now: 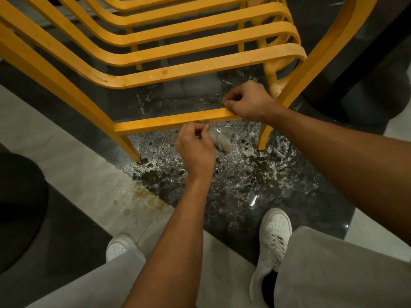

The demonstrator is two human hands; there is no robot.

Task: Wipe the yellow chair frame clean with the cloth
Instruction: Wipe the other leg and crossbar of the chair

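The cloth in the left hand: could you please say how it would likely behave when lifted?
The cloth hangs bunched from the left hand, so it is probably floppy and light. Splashes on the floor suggest it may be damp and clingy.

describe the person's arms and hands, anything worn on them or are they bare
The left forearm and right forearm are bare as far as the picture shows, with no sleeves in view. The left hand and right hand wear no gloves, and no watch, bracelet or ring shows on either.
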